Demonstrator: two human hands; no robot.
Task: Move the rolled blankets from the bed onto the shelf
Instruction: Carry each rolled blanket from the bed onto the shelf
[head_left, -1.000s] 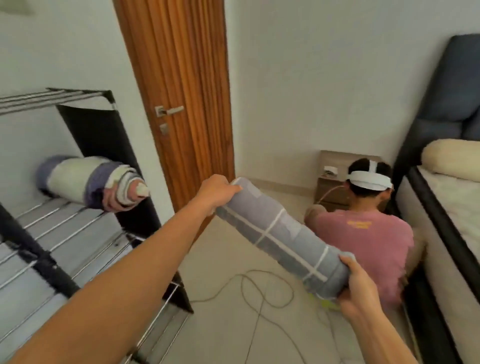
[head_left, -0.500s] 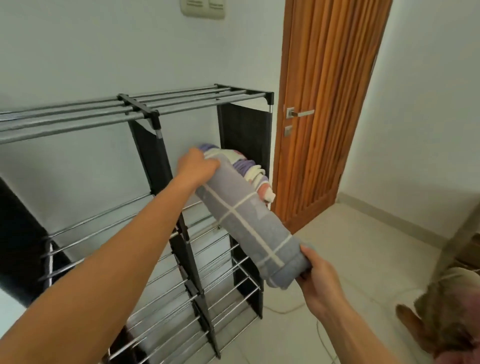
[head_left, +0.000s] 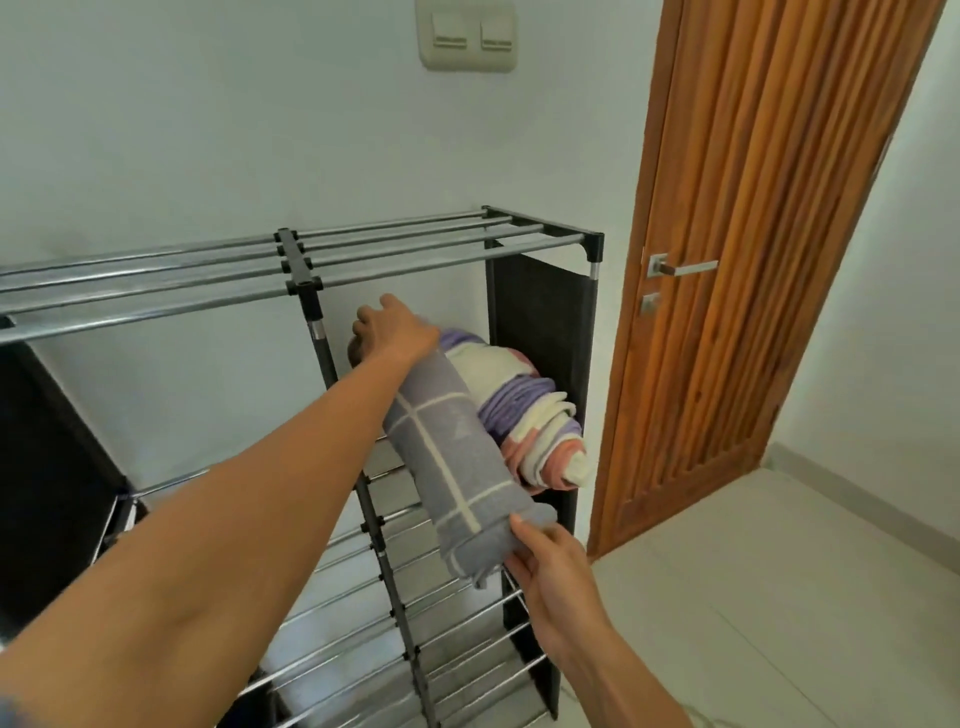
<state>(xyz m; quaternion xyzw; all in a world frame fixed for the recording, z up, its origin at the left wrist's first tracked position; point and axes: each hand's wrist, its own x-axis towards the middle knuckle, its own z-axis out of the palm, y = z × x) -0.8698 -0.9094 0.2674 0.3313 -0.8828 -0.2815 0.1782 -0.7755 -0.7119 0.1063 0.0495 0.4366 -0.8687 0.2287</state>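
A grey rolled blanket (head_left: 452, 467) with white grid lines is held lengthwise between both hands. My left hand (head_left: 392, 330) grips its far end inside the upper right bay of the metal shelf (head_left: 415, 249). My right hand (head_left: 545, 566) holds its near end, which sticks out past the shelf front. The roll lies tilted, close beside a purple, cream and pink rolled blanket (head_left: 530, 421) that rests in the same bay against the dark side panel (head_left: 540, 306).
The shelf has chrome bar tiers (head_left: 457, 613) below and a dark fabric panel (head_left: 47, 441) at the left. A wooden door (head_left: 753, 234) with a metal handle (head_left: 680, 267) stands to the right. A light switch plate (head_left: 467, 36) is on the wall above. Tiled floor (head_left: 753, 597) lies at right.
The view has swung from the bed side and a seated person to the shelf. Both hands have carried the grey roll forward, its far end now inside the upper bay.
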